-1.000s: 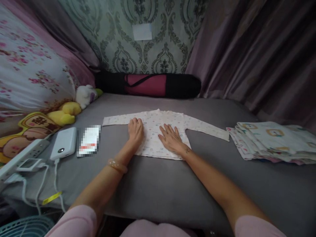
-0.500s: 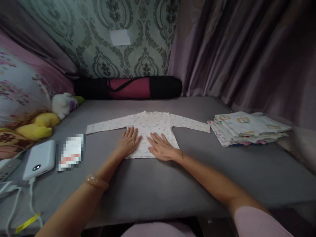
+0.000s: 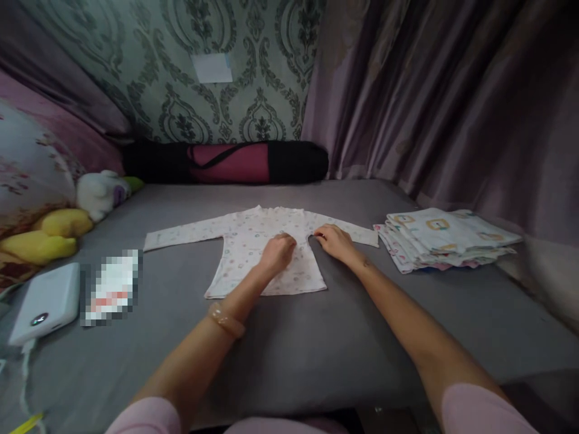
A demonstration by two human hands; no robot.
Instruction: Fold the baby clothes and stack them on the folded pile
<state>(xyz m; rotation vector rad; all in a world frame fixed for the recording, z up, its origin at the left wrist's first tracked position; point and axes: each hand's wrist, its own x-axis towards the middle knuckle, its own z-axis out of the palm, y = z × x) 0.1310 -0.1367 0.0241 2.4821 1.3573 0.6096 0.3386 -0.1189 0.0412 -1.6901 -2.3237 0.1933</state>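
A small white long-sleeved shirt (image 3: 244,259) with a fine print lies flat, its sleeves stretched out to both sides and its collar at the far end. My left hand (image 3: 278,252) is over the middle of the body, fingers curled together; nothing shows in them. At the right underarm, my right hand (image 3: 335,242) has its fingertips bent and pressed on the edge where sleeve and body meet. Its palm side is hidden. Beyond that hand the right cuff reaches a stack of folded printed cloths (image 3: 446,238).
The grey sheet (image 3: 362,349) covers the surface. On the left lie a white power bank (image 3: 49,301) with a cable, a blurred-out packet (image 3: 113,286), and yellow (image 3: 63,226) and white (image 3: 97,196) plush toys. A black and dark-red long bag (image 3: 230,163) lies along the wall.
Both hands have left their flat, spread position on the shirt's body. Both have moved right, the right one to the underarm, and their fingers have curled. The view has shifted slightly.
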